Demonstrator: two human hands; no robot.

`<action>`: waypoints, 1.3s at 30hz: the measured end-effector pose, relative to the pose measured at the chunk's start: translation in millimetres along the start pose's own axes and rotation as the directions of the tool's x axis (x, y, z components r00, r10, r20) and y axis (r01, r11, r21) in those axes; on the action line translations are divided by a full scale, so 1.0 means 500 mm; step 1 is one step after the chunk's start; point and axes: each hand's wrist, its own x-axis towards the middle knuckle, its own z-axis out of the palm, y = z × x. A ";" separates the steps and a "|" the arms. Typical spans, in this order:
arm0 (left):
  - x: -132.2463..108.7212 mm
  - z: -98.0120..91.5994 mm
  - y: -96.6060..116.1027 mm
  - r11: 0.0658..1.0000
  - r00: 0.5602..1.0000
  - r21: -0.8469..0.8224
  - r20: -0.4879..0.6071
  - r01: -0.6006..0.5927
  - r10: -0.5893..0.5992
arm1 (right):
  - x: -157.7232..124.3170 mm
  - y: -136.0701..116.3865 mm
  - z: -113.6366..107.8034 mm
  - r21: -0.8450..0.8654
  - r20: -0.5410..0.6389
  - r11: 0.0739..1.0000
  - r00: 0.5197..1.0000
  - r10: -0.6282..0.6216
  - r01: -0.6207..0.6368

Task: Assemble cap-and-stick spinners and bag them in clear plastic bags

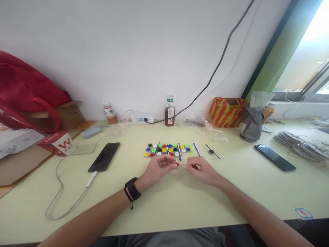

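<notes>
Left hand (161, 167): I pinched a small red piece (177, 164), near side of the coloured discs (164, 150) | right hand (202, 169): curled just right, grip I couldn't tell | light, steady pinch seemed best

Head-worn view, forward and downward

Red piece (177, 164), one: small, partly hidden, shape hard to make out. Round caps (164, 150), mixed colours: set in rows, toward eleven o'clock of it. Blue stick (196, 150), one: slender, lying slanted, two o'clock.
</notes>
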 end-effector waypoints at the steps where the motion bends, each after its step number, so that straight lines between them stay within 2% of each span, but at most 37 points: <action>1: 0.000 0.000 0.000 1.000 1.000 0.010 0.003 -0.004 0.004 | 0.001 -0.004 0.002 0.033 -0.011 0.999 1.000 0.005 -0.004; 5: -0.002 0.001 0.002 0.998 1.000 0.057 0.014 -0.012 0.011 | 0.002 -0.019 0.013 0.136 -0.022 0.991 1.000 0.017 -0.014; 11: -0.002 0.002 0.005 0.999 1.000 0.046 0.010 -0.019 0.019 | 0.001 -0.013 0.011 0.105 0.018 0.994 1.000 0.000 -0.002; 16: 0.001 0.000 -0.001 1.000 1.000 -0.005 0.004 -0.027 0.027 | -0.007 0.009 0.016 0.079 -0.070 0.997 0.997 -0.017 0.023; 20: 0.001 -0.001 -0.001 1.000 1.000 -0.003 -0.010 -0.013 0.013 | -0.012 0.017 0.020 -0.021 -0.128 0.996 0.988 -0.088 0.086; 23: 0.001 -0.001 -0.002 1.000 1.000 -0.014 0.002 -0.011 0.011 | -0.011 0.014 0.013 -0.125 -0.050 0.988 0.994 -0.098 0.092; 26: 0.002 -0.001 -0.004 1.000 1.000 -0.013 0.006 -0.017 0.017 | -0.006 0.008 0.006 -0.166 0.036 0.985 0.999 -0.036 0.041; 29: 0.002 -0.001 -0.004 1.000 1.000 0.000 0.004 -0.029 0.029 | -0.003 -0.002 0.006 -0.090 -0.005 0.996 1.000 0.008 -0.008; 33: 0.001 0.001 -0.001 0.999 0.999 0.016 0.006 -0.032 0.032 | -0.001 -0.022 0.011 0.040 -0.034 0.999 0.999 0.016 -0.014; 39: 0.000 0.001 0.002 0.999 1.000 0.029 0.011 -0.029 0.029 | -0.001 -0.023 0.009 0.052 -0.010 0.999 1.000 0.005 -0.005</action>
